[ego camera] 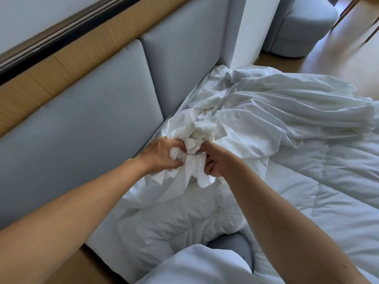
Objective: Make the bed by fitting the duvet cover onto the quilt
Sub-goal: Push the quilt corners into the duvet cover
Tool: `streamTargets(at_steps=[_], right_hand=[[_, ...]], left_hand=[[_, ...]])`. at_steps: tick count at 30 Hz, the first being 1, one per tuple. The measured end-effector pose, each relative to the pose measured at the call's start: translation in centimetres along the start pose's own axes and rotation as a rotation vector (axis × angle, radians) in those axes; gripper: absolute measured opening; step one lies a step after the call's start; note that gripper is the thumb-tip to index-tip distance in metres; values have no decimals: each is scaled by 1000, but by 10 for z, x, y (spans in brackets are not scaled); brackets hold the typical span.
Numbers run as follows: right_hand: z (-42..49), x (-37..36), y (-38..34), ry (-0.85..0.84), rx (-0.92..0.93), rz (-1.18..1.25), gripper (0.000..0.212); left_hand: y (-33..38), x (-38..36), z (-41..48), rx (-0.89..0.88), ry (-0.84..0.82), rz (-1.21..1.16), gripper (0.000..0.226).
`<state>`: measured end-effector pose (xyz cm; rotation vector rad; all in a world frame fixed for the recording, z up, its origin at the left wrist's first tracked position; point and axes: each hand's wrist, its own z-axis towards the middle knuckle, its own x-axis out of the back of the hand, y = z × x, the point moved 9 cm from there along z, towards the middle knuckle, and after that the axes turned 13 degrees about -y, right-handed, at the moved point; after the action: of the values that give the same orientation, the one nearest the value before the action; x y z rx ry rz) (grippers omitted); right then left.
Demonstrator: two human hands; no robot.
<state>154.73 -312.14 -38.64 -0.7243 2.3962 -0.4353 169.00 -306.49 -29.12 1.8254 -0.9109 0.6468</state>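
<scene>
Beside the padded grey headboard (86,128), your left hand (162,154) grips a bunched corner of the white duvet cover (266,111), fingers curled into the cloth. Just to its right, your right hand (215,160) clutches the same bunch, almost touching the left. The cover spreads right over the quilt (317,201) lying on the bed.

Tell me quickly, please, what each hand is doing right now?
Left hand: closed, gripping bunched white cover.
Right hand: closed, gripping the same bunch.
</scene>
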Motion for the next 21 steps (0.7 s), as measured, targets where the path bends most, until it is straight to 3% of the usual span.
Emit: streamTargets(at_steps=[5,10,14,18,21], right_hand=[[-2,4,-12,-75,-11,-27,15],[-2,2,-3,-154,-22,-48,14],[-5,4,0,-161,6,-16,15],[-6,11,-6,-135,50,-6,13],[-7,13,-8,-98,70,18,15]], left_hand=[[15,4,9,12,116,106,61],[26,15,9,-113,290,143,25],[17,11,18,-62,121,-55,22],[13,-13,21,23,-117,-260,55],[18,-24,24,-17,-153,-456,76]])
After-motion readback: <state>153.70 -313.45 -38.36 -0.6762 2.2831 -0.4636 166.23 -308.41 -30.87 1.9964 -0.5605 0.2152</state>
